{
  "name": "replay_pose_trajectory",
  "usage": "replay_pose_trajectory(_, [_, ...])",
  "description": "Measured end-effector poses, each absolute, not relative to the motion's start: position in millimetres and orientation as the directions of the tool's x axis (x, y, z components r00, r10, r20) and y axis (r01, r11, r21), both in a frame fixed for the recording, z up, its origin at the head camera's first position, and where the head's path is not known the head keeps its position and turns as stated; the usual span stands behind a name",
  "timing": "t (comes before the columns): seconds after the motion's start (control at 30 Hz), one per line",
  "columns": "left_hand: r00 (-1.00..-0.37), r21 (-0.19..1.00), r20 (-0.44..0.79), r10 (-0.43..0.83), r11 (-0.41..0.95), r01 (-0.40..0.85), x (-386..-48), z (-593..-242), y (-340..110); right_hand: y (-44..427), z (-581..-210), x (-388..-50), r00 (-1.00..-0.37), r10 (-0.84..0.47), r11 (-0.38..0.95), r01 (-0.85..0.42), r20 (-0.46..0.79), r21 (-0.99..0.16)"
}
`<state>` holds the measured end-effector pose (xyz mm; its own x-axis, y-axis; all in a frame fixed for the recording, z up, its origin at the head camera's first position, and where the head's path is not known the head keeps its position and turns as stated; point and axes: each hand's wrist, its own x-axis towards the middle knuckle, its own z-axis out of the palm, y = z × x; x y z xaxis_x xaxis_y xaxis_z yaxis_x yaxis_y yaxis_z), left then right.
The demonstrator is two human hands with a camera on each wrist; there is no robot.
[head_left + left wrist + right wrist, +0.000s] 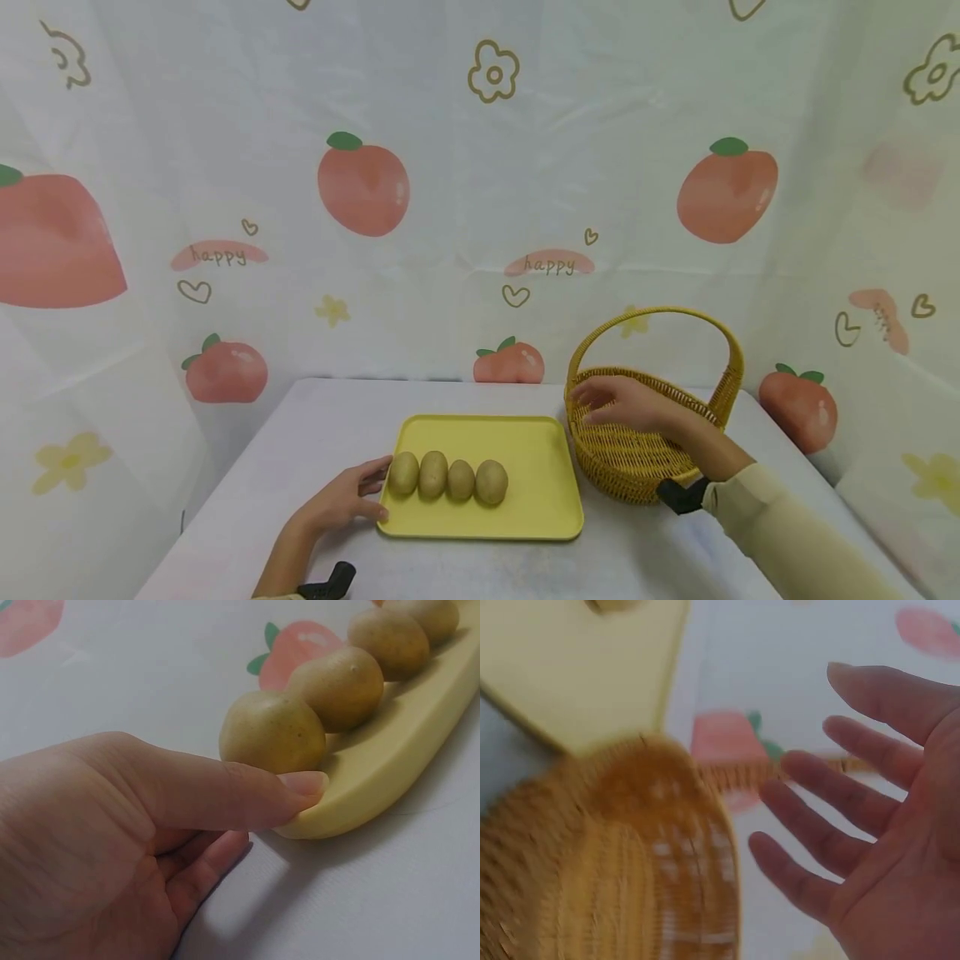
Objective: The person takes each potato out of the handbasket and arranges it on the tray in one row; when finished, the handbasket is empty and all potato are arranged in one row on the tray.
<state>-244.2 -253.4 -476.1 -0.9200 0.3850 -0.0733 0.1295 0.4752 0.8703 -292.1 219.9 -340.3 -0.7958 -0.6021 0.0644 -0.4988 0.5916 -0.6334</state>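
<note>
Several potatoes (432,475) stand in a row on the left half of a yellow tray (540,492). At the tray's left edge, my left hand (339,498) holds the rim; in the left wrist view the thumb (300,787) lies over the corner beside the nearest potato (270,733), and some fingers are hidden behind it. Above the wicker basket (637,492) is my right hand (626,404), holding nothing. Its fingers (840,787) are spread and slightly bent in the right wrist view, apart from the basket.
The basket stands close to the tray's right side, its tall arched handle (660,310) rising near my right forearm. Both rest on a white-covered table (337,408). Behind hangs a white curtain (450,183) printed with peaches, flowers and hearts.
</note>
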Motion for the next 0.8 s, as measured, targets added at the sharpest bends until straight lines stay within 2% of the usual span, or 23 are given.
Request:
replay_pose_trajectory(0.17, [-0.922, 0.873, -0.076, 0.379, 0.472, 0.122, -243.8, -476.3, -254.5, 245.5, -341.9, -309.6, -0.872, -0.489, 0.614, -0.359, 0.019, -0.703])
replay_pose_trajectory(0.37, [-0.926, 0.871, -0.092, 0.367, 0.480, 0.104, -243.5, -476.4, -253.9, 264.1, -357.7, -322.2, -0.930, -0.357, 0.613, -0.304, 0.087, -0.729])
replay_pose_trajectory(0.67, [-0.916, 0.873, -0.059, 0.397, 0.465, 0.145, -244.3, -476.7, -254.3, 284.6, -378.3, -340.1, -0.974, -0.224, 0.674, -0.172, 0.023, -0.718])
replay_pose_trajectory(0.8, [-0.914, 0.873, -0.051, 0.402, 0.463, 0.155, -244.7, -476.7, -254.5, 293.0, -383.4, -339.3, -0.971, -0.233, 0.737, -0.143, -0.050, -0.660])
